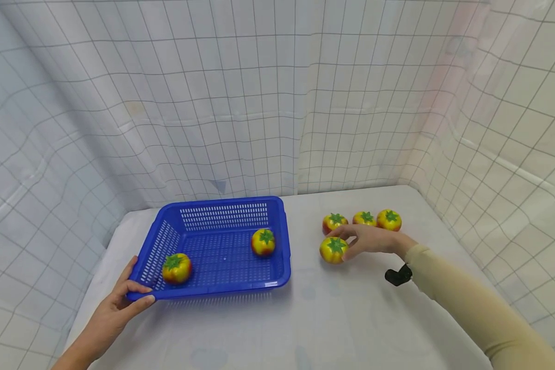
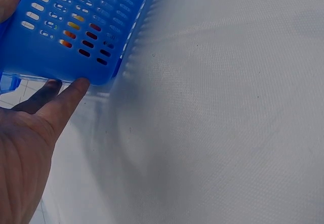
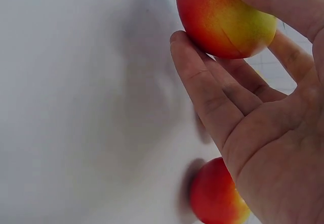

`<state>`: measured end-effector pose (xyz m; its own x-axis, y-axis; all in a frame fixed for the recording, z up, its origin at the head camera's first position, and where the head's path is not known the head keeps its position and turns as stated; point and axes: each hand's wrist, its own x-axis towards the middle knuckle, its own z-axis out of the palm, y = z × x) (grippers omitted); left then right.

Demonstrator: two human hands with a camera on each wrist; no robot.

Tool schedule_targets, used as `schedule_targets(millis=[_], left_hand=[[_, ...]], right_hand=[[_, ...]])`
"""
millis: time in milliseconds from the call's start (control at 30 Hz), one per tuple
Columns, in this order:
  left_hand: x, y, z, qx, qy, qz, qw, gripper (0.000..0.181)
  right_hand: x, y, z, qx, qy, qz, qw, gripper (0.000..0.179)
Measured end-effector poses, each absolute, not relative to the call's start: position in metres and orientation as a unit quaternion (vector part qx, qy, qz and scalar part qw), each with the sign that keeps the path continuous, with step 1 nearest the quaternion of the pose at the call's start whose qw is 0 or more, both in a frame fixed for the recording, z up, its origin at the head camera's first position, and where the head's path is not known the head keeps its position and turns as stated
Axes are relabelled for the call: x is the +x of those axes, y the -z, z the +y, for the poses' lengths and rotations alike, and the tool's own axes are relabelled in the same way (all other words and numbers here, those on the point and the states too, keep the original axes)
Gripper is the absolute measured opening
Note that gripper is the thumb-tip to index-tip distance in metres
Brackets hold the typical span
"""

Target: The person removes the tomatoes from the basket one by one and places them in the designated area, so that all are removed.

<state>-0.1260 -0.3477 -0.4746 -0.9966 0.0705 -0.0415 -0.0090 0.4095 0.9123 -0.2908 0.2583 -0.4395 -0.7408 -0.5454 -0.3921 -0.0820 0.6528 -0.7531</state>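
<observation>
A blue plastic basket point(image 1: 222, 257) with slotted walls stands on the left, holding a yellow-and-red tomato point(image 1: 177, 269) at its near left and another tomato point(image 1: 263, 242) at its right. My left hand point(image 1: 113, 311) grips the basket's near left corner; the left wrist view shows fingertips against the basket wall point(image 2: 66, 57). On the right, my right hand point(image 1: 367, 239) holds a tomato point(image 1: 334, 250) with a green leafy top, between thumb and fingers. In the right wrist view this tomato point(image 3: 223, 19) appears raised off the cloth, its top out of sight.
Behind my right hand sit three more tomatoes in a row: the left one point(image 1: 335, 223), the middle one point(image 1: 364, 218), partly hidden, and the right one point(image 1: 389, 220). A white cloth point(image 1: 333, 318) covers the table. Checked white curtains point(image 1: 259, 103) surround it at the back and sides.
</observation>
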Motion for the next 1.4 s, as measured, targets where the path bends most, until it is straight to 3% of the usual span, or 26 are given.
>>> schedule_targets(millis=[1400], left_hand=[[-0.126,0.472,-0.347,0.018,-0.548,0.836,0.042,0.032]], right_hand=[[-0.287,0.465,0.272,-0.171,0.41,0.836,0.321,0.061]])
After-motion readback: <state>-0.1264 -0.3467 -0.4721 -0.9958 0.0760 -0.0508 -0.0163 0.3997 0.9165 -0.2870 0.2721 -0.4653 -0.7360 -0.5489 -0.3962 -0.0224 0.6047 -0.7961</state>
